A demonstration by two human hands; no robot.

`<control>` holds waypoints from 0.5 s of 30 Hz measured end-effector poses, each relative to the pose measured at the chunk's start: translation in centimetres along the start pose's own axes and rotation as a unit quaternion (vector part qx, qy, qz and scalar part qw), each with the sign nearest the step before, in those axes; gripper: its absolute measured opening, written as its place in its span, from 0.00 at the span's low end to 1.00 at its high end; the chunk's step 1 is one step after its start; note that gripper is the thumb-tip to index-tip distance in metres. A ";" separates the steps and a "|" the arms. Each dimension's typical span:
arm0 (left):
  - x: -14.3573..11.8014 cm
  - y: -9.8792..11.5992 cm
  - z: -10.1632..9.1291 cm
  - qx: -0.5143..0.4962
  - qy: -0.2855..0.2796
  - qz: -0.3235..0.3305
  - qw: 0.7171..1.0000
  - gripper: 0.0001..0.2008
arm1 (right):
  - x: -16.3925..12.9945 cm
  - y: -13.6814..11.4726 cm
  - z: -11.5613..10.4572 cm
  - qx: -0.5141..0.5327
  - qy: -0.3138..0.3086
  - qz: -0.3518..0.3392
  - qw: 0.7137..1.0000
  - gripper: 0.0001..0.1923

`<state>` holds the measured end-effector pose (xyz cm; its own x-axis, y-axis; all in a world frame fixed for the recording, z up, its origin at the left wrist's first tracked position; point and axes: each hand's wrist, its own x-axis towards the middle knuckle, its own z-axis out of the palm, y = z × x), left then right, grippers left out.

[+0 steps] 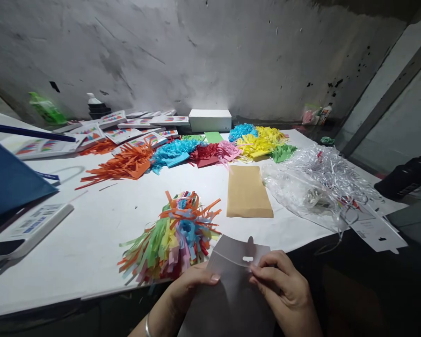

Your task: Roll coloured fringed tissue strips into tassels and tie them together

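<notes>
Between my hands, at the table's front edge, is a pale grey-white flat card box [228, 299] with a slotted hang tab at its top. My left hand [192, 281] grips its left edge, thumb on the face. With thumb and fingers pinched, my right hand [284, 290] holds the right edge just below the slot. Close beyond my left hand lies a bundle of multicoloured paper tassels [177, 238]. A tan paper envelope [249, 192] lies flat farther up.
Orange [126, 161], blue [173, 152], red and yellow tassel bunches [259, 142] line the back. Printed boxes [91, 133] pile up behind them at left. A plastic bag of silvery strands [312, 178] sits right, near a black bottle [407, 175]. A blue sheet [14, 178] juts in left.
</notes>
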<state>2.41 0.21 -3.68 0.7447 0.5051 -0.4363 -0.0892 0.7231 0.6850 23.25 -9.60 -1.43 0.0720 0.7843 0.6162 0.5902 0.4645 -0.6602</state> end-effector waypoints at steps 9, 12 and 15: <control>-0.9 1.1 1.4 -0.010 0.072 0.007 0.997 0.17 | -5.0 3.1 -1.5 -0.139 0.182 -0.025 0.973 0.09; -1.8 1.8 1.1 0.004 0.081 0.035 0.996 0.17 | -9.0 6.4 -7.9 -0.272 0.253 0.122 0.920 0.11; -2.6 2.1 0.9 0.017 0.087 0.050 0.995 0.16 | -11.3 8.7 -13.2 -0.366 0.180 0.209 0.889 0.23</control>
<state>0.86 0.00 -0.56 0.6078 0.6498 -0.4564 -0.1323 0.6496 0.7487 38.23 -19.90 -8.49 0.5822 0.5823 0.5674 0.8074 -0.3322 -0.4876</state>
